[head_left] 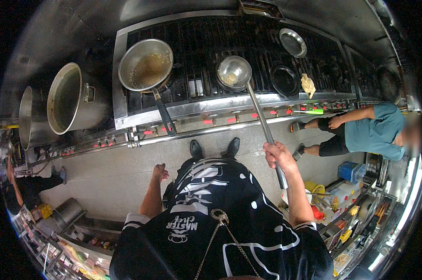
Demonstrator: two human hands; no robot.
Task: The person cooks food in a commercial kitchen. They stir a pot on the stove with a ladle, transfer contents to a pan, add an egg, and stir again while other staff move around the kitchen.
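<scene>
My right hand (280, 156) is closed round the long metal handle of a large ladle (261, 112). The ladle's round bowl reaches over the stove grates and has some pale bits and a little liquid in it. To its left, a steel saucepan (135, 70) with a black handle sits on the stove, holding brownish liquid with bits along its side. My left hand (160, 172) hangs low beside my body, its fingers curled in with nothing visible in them. It is apart from the saucepan, whose handle points toward me.
Two tall stockpots (65, 100) stand at the left. On the stove's right lie a steel bowl (292, 43), a dark pan (284, 80) and a yellowish cloth (308, 86). Red-handled valves line the front rail. A co-worker (374, 128) stands at the right; another (31, 189) is far left.
</scene>
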